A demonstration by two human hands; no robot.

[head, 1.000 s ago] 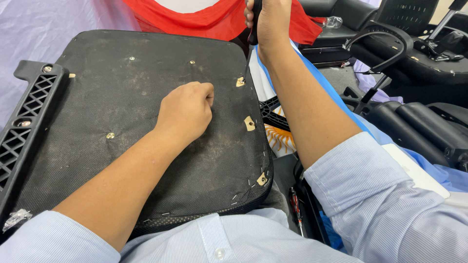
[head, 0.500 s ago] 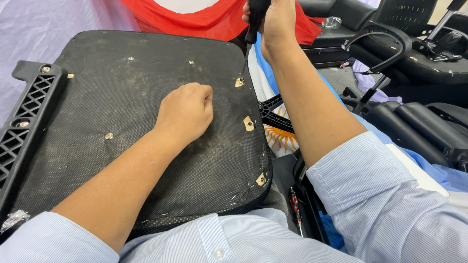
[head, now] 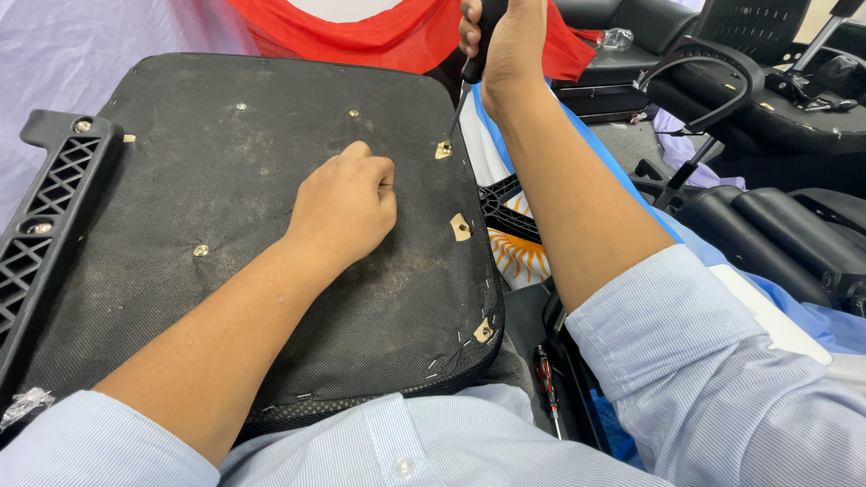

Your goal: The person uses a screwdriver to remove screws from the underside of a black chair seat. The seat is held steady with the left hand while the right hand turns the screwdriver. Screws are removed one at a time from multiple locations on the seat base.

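A black fabric-covered chair seat base (head: 225, 234) lies upside down across my lap. My left hand (head: 347, 203) rests on it as a closed fist, holding nothing visible. My right hand (head: 505, 41) grips the black handle of a screwdriver (head: 465, 86), whose tip sits on a small brass fitting (head: 444, 149) near the seat's right edge. Two more brass fittings (head: 460, 227) (head: 484, 330) lie further down that edge. A black plastic lattice bracket (head: 50, 212) is fixed along the seat's left side.
Red cloth (head: 379, 32) hangs beyond the seat. Black office chair parts, armrests and cushions (head: 767, 216) crowd the right side. A light blue and white cloth with a sun emblem (head: 519, 252) lies under my right arm. A red-handled tool (head: 546, 383) lies by my lap.
My right hand has brought the screwdriver down so its tip now sits on the upper brass fitting. My left fist has stayed in place on the seat.
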